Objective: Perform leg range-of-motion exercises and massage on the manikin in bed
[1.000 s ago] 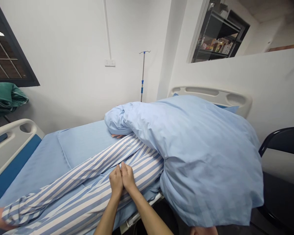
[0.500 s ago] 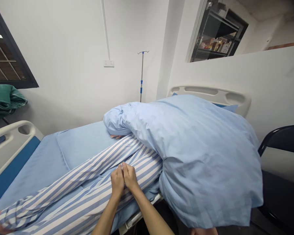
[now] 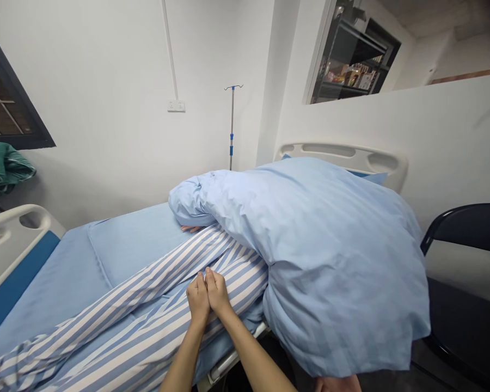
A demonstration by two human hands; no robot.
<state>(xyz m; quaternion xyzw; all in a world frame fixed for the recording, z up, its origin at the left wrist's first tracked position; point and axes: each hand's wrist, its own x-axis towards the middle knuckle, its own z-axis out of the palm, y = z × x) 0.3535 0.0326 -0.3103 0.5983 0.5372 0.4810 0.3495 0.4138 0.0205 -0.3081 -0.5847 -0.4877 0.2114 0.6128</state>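
Note:
My left hand [image 3: 198,299] and my right hand [image 3: 216,291] are side by side, both closed into fists with thumbs uppermost. They are over the near thigh of a person lying on the bed in blue-and-white striped trousers [image 3: 147,332]. The cloth around the fists is not visibly pulled up, and nothing shows in either hand. Whether the fists press on the leg is hard to see. A light blue quilt [image 3: 330,234] covers the person's upper body, to the right of my hands. Fingertips [image 3: 191,228] of the person show from under its left end.
The bed has a pale footboard [image 3: 32,218] at left and a headboard [image 3: 343,149] at the back right. Behind the bed stands a drip pole [image 3: 232,120]. A black chair [image 3: 461,228] is at right. Below the quilt's near edge, another hand or skin [image 3: 337,384] shows.
The view has turned slightly, so the room sits a little further left. My two fists remain together over the same thigh, with hardly any shift.

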